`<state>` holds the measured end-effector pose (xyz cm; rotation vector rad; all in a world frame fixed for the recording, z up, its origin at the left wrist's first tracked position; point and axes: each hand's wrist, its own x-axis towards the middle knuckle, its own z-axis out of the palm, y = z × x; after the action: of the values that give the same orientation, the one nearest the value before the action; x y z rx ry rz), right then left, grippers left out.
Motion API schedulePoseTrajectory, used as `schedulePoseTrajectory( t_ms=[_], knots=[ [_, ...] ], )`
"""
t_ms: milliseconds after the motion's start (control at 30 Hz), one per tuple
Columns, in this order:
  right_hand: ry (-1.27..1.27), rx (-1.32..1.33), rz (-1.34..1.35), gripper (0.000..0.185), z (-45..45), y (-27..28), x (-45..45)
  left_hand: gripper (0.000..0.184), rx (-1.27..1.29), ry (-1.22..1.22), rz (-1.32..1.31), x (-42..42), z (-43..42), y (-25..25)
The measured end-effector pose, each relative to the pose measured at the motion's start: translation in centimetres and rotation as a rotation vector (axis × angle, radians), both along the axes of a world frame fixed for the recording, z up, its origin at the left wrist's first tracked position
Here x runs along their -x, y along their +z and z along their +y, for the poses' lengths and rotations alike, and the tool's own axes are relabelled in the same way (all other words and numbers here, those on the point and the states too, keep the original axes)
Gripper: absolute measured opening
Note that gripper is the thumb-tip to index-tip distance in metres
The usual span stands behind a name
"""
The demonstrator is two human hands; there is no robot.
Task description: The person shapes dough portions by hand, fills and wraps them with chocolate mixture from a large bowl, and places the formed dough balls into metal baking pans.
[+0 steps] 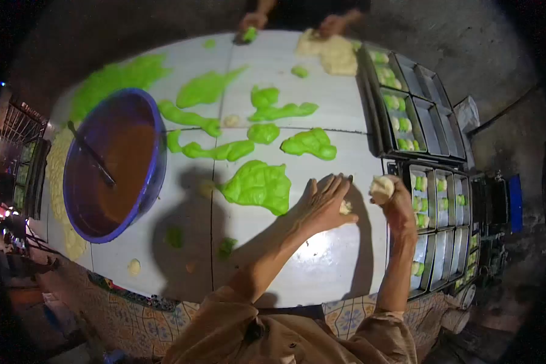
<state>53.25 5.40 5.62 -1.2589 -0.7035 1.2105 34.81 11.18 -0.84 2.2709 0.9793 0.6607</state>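
Note:
My left hand (329, 205) lies over the white table (309, 267) with its fingers spread, and a small pale dough piece (345, 207) shows beside its thumb. Near the table's right edge, my right hand (399, 203) holds a round pale dough ball (381, 190) in its curled fingers. A large flat sheet of bright green dough (258, 187) rests left of my left hand. Above it lie another green dough piece (309, 144) and a long green strip (218, 150).
A purple basin (158, 151) of brown liquid with a utensil stands at left. Metal trays (431, 136) with green and pale dough pieces line the right side. Across the table, another person's hands (253, 21) touch green and pale dough.

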Motion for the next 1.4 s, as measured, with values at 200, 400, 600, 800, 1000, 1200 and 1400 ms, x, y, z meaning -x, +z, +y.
schedulePoseTrajectory(
  t_ms=[200,400,600,800,1000,1200,1400],
  knots=[
    [0.081,0.087,-0.134,0.028,-0.5,-1.6,6.3,0.059,0.723,-0.148,-0.546,4.5,0.3,1.5],
    [0.056,-0.225,-0.855,0.019,0.8,-2.7,12.8,0.031,0.447,0.11,-0.603,11.5,-0.2,1.4],
    [0.133,-0.202,-0.468,0.017,1.7,0.3,22.3,0.081,0.235,0.266,-0.69,17.8,-2.1,4.3],
    [0.361,-0.087,0.251,0.04,2.8,5.4,33.9,0.078,-0.114,0.424,-0.91,24.1,-2.8,4.4],
    [0.827,-0.036,-0.224,0.033,9.4,8.5,44.2,0.062,0.541,0.484,-1.368,30.1,-6.2,0.9],
    [1.395,-0.486,-1.008,0.027,19.0,2.8,53.0,0.035,0.612,0.659,-1.015,36.8,-11.8,-2.2],
    [1.754,-0.389,-1.405,0.038,20.3,-3.0,54.3,0.032,0.489,0.821,-0.903,41.7,-13.2,-2.4]
  ],
)
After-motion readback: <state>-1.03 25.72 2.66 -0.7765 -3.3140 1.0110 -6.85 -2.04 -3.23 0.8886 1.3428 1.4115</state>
